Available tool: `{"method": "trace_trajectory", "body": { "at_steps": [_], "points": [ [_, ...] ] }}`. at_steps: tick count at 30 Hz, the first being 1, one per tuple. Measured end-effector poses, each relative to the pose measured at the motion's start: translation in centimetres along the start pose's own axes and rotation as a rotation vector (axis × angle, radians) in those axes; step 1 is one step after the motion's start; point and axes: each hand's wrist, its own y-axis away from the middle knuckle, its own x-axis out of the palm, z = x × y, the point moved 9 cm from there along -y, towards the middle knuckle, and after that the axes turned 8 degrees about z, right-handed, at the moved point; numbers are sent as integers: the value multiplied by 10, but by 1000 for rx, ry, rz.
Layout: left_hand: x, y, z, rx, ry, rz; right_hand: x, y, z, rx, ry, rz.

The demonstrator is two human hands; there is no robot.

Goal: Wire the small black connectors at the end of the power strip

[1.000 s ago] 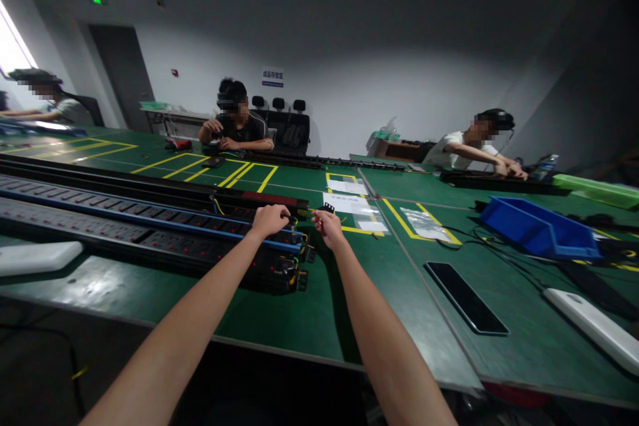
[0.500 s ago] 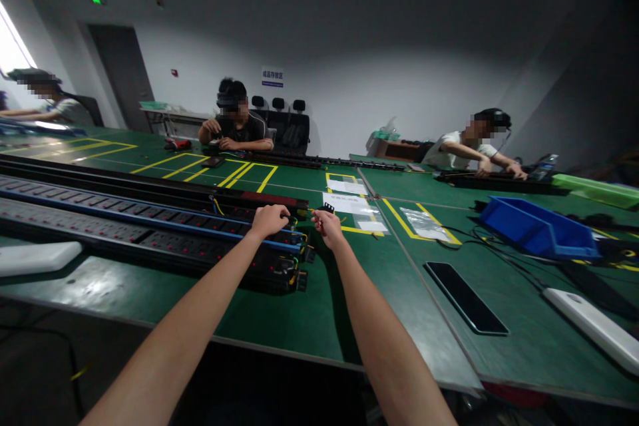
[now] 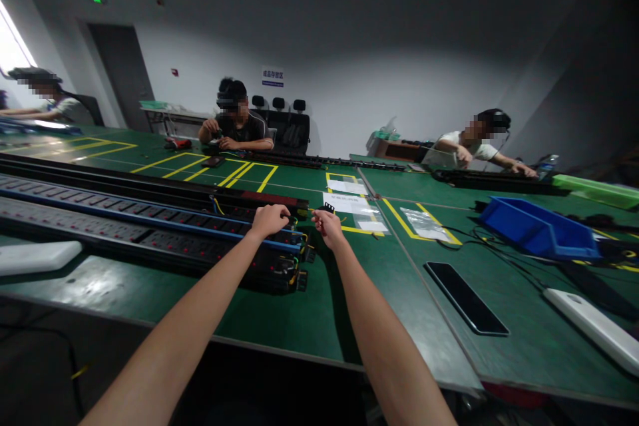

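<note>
Long black power strips [image 3: 184, 246] with red-marked sockets lie side by side at the left, one with a blue edge. My left hand [image 3: 271, 220] rests over the right end of the farther strips, its fingers curled; what they hold, if anything, is hidden. Just right of the strip ends, my right hand [image 3: 328, 226] is closed in a pinch by a small black slotted part [image 3: 328, 207] and a thin yellow wire. Whether the part is in the fingers is too small to tell. Loose wires and black end pieces [image 3: 301, 281] stick out at the near strips' ends.
Right of my hands lie a phone [image 3: 466, 298], a blue bin [image 3: 539, 227], cables and a white device [image 3: 594, 327]. Another white object [image 3: 40, 257] is at the left edge. Papers [image 3: 345, 203] lie ahead. Three people work around the green table [image 3: 279, 319].
My two hands have hardly moved. The person at the right has shifted their arms, one hand reaching further right along a black strip.
</note>
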Motion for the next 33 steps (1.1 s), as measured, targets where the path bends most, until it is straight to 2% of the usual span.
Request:
{"method": "trace_trajectory", "body": {
  "at_steps": [33],
  "points": [
    [-1,1,-1,-3,-1,7,0,1,1,1,19,-2]
  ]
}}
